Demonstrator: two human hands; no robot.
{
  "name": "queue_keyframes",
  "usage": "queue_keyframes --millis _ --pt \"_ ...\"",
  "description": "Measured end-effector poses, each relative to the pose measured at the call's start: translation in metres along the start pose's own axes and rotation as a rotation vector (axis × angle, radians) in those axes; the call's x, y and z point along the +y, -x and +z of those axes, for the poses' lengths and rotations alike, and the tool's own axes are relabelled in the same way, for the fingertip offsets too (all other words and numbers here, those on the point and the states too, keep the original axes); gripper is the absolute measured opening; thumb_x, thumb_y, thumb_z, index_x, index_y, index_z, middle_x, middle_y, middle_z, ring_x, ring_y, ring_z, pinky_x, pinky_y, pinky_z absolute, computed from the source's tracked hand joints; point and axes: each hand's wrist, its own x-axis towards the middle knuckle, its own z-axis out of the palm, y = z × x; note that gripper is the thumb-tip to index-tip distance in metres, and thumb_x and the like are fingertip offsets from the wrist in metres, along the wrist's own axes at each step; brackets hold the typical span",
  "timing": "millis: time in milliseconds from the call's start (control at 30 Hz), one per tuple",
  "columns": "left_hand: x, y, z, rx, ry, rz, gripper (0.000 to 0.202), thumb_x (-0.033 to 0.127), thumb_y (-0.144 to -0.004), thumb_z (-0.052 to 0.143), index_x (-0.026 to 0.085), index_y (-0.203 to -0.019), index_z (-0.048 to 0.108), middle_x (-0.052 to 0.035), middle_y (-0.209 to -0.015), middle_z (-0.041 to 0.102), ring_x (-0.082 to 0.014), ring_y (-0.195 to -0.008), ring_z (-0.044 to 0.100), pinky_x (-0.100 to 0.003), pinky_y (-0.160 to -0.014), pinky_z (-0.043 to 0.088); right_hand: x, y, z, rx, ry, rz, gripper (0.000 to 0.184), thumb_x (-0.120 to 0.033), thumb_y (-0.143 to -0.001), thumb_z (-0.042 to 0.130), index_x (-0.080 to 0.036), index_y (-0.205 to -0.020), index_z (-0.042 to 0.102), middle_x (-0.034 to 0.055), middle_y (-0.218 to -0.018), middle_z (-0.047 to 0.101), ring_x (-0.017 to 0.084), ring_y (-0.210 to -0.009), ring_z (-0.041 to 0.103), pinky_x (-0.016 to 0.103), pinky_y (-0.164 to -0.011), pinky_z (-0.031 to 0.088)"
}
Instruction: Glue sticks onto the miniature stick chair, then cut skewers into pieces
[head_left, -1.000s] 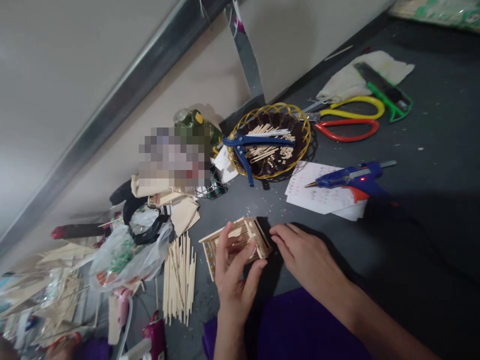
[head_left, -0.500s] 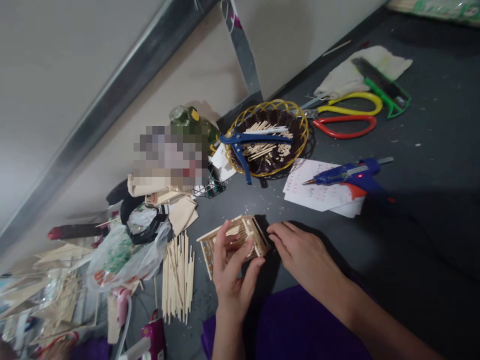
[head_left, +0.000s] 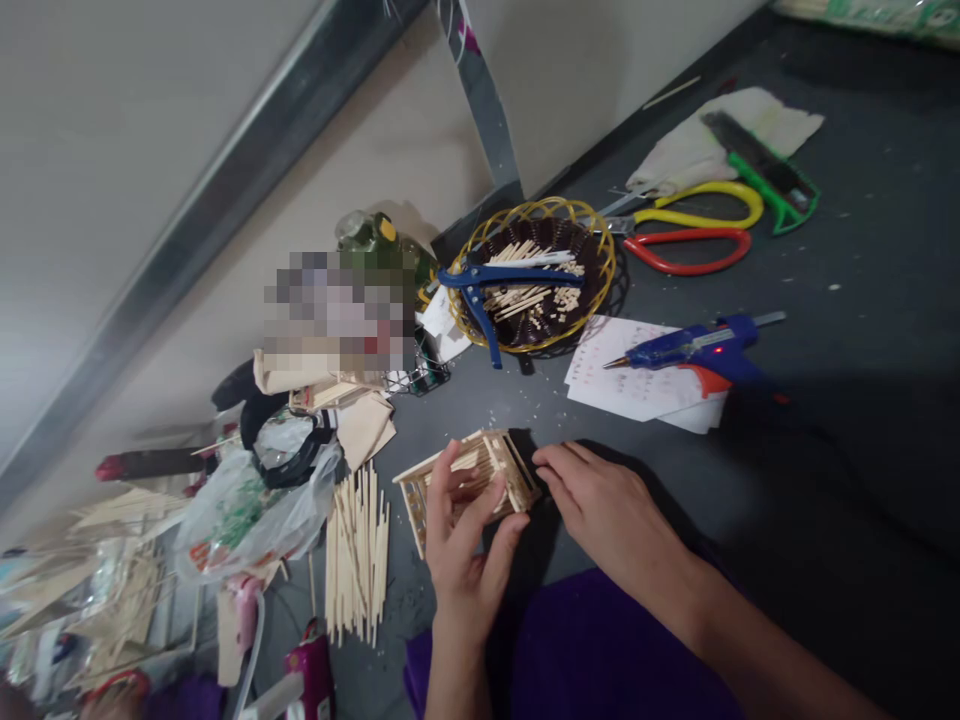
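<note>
A small frame model built of thin wooden sticks (head_left: 512,478) rests on the dark table in front of me. My left hand (head_left: 466,530) grips it, with the fingers over its top and the thumb at its near right corner. Close to the model's right end is my right hand (head_left: 611,500), its fingertips pressed together. Whatever those fingertips pinch, if anything, is too small or hidden to make out. A bundle of loose wooden sticks (head_left: 358,560) lies left of my left hand.
A yellow-rimmed basket (head_left: 611,275) holds cut sticks, with a blue cutter (head_left: 480,285) across it. Right of it are papers (head_left: 600,385), a blue glue gun (head_left: 686,345), scissors (head_left: 686,252) and a green-handled knife (head_left: 780,190). Bags and sticks crowd the left, near another person's hand (head_left: 112,700).
</note>
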Motion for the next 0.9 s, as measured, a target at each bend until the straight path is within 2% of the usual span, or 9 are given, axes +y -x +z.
queue_keyframes --millis 200,367,600,900 --pt "0.0003 -0.0007 0.0006 0.011 0.032 0.015 0.039 0.014 -0.080 0.069 0.022 -0.118 0.064 -0.0122 -0.149 0.040 -0.0233 -0.112 0.059 -0.037 -0.082 0.059 -0.0043 0.0033 -0.0039 0.142 -0.148 -0.185 0.027 -0.013 -0.094 0.045 -0.020 -0.110 0.065 0.0046 -0.091 0.070 0.017 -0.077 0.069 0.027 -0.067 0.054" --pt "-0.0016 0.0012 0.0009 0.004 0.022 0.005 0.036 0.015 -0.081 0.069 0.022 -0.116 0.064 -0.0125 -0.149 0.039 -0.0238 -0.112 0.059 -0.037 -0.081 0.059 -0.0041 0.0051 -0.0054 0.119 -0.190 -0.324 0.043 -0.009 -0.094 0.039 -0.024 -0.130 0.057 0.0044 -0.091 0.068 0.012 -0.075 0.068 0.021 -0.066 0.053" --pt "-0.0032 0.0009 0.0015 0.009 0.017 0.042 0.037 0.016 -0.081 0.068 0.023 -0.117 0.063 -0.0131 -0.149 0.038 -0.0243 -0.112 0.059 -0.037 -0.080 0.060 -0.0005 0.0045 -0.0019 0.016 -0.139 -0.327 0.048 -0.009 -0.092 0.042 -0.026 -0.135 0.054 0.0051 -0.096 0.067 0.012 -0.073 0.067 0.023 -0.067 0.055" --pt "-0.0027 0.0005 0.0010 0.022 0.003 0.045 0.036 0.016 -0.081 0.068 0.022 -0.116 0.064 -0.0135 -0.148 0.040 -0.0246 -0.114 0.059 -0.038 -0.082 0.059 -0.0047 0.0032 -0.0057 0.000 -0.149 -0.274 0.049 -0.008 -0.091 0.043 -0.027 -0.133 0.057 0.0051 -0.092 0.067 0.013 -0.076 0.067 0.023 -0.071 0.054"
